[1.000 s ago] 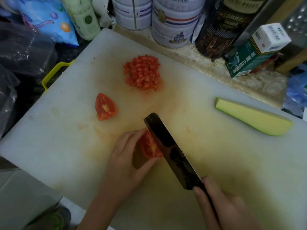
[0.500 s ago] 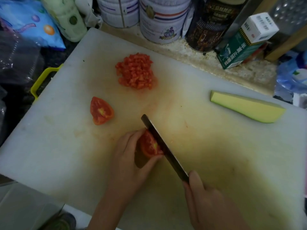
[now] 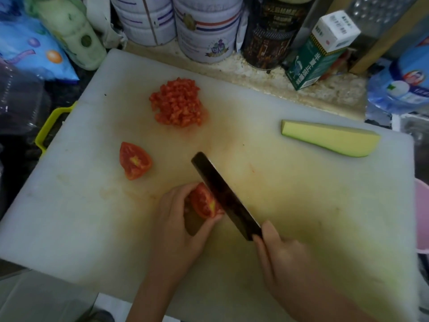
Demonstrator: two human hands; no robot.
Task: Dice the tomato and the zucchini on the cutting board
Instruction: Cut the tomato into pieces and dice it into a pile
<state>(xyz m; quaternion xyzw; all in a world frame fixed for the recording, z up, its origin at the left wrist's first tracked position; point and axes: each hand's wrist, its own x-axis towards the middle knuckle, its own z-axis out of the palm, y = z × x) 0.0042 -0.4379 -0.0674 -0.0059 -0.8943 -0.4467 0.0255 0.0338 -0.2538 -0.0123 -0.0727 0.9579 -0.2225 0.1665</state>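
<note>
Tomato wedge [image 3: 205, 203] pinched between left fingers [image 3: 181, 191], beside knife [image 3: 226, 197].

Home kitchen, cutting board [image 3: 69, 205], tins [image 3: 204, 31], cartons [image 3: 318, 54] on stone counter [image 3: 336, 94]

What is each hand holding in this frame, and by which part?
The left hand pinches the tomato wedge by its far and near ends. The right hand grips the knife by its handle.
</note>
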